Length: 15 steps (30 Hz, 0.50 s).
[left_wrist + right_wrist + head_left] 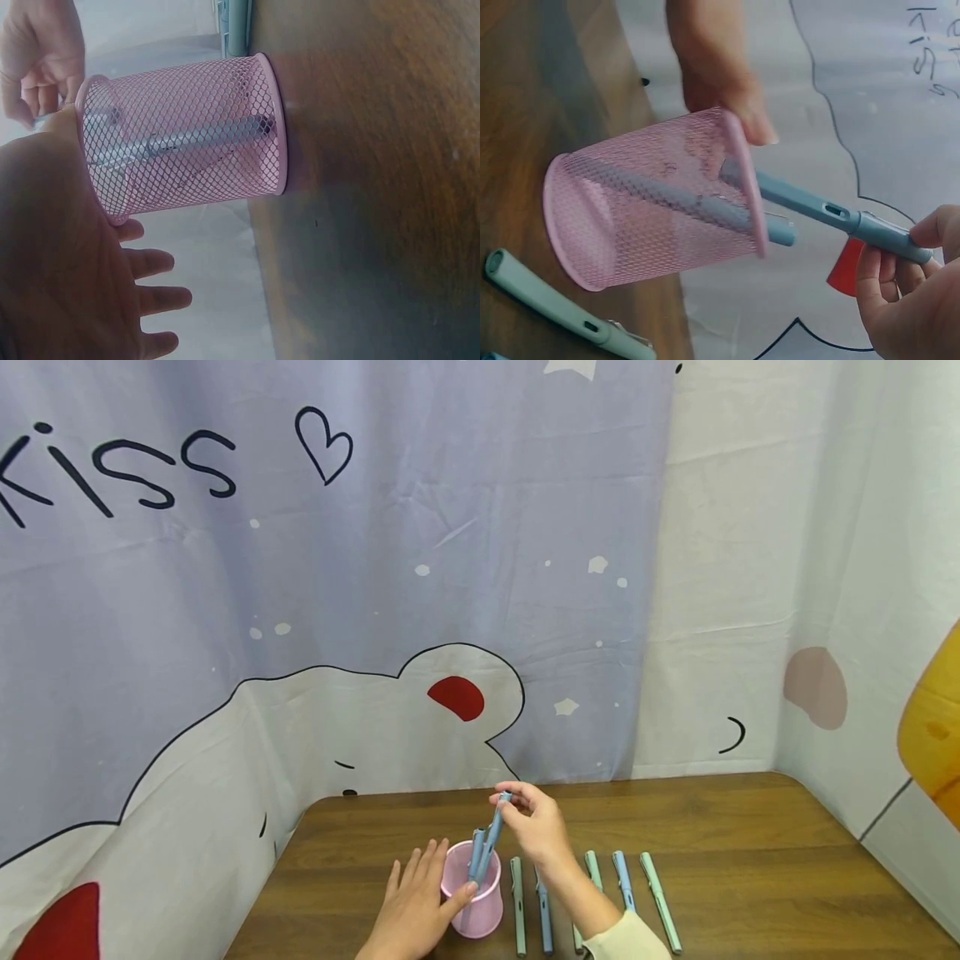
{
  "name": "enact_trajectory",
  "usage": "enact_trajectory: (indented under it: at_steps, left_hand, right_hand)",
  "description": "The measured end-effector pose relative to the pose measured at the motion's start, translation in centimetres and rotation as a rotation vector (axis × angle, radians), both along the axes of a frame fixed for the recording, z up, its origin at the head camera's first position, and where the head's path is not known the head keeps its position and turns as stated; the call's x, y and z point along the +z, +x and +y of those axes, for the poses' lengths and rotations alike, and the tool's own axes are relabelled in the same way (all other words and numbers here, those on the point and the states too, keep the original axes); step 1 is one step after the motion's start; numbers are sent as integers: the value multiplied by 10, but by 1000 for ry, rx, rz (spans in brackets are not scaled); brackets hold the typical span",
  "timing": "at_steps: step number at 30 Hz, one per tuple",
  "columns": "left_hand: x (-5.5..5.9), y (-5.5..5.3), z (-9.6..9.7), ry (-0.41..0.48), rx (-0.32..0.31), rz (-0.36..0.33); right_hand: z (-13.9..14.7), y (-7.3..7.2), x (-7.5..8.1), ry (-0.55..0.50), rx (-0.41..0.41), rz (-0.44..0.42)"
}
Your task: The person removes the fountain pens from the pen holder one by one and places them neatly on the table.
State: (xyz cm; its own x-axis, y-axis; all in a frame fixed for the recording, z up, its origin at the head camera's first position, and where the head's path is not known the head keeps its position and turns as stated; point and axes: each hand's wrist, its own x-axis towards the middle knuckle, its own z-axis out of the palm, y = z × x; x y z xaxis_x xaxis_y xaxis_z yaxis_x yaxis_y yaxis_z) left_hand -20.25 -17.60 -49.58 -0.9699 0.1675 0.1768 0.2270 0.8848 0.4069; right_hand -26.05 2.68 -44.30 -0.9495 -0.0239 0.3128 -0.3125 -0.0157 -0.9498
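My right hand (542, 833) pinches a blue capped pen (806, 204) near its clip end. The pen slants down, its lower end just inside the rim of a pink mesh pen cup (480, 920). Another blue pen (682, 196) leans inside the cup, its capped end sticking out over the rim. At the cup's left side lies my left hand (411, 902), fingers straight and spread, thumb at the near rim. In the left wrist view the cup (184, 139) stands upright on the table beside that palm.
Right of the cup several pens lie in a row on the wooden table (750, 860): a green pen (518, 906) nearest the cup, then a blue pen (544, 917), with more out to a green pen (662, 906). My right forearm passes over part of the row. A printed curtain (450, 527) hangs behind.
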Motion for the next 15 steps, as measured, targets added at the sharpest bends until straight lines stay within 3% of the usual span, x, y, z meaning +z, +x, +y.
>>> enact_trajectory:
  at_steps: [7,15]
  left_hand:
    - [0,0,0,-9,-5,26]
    - [0,0,0,3,-2,23]
  right_hand:
    - [8,1,14,-71,26,20]
    - [21,2,23,-106,19,-29]
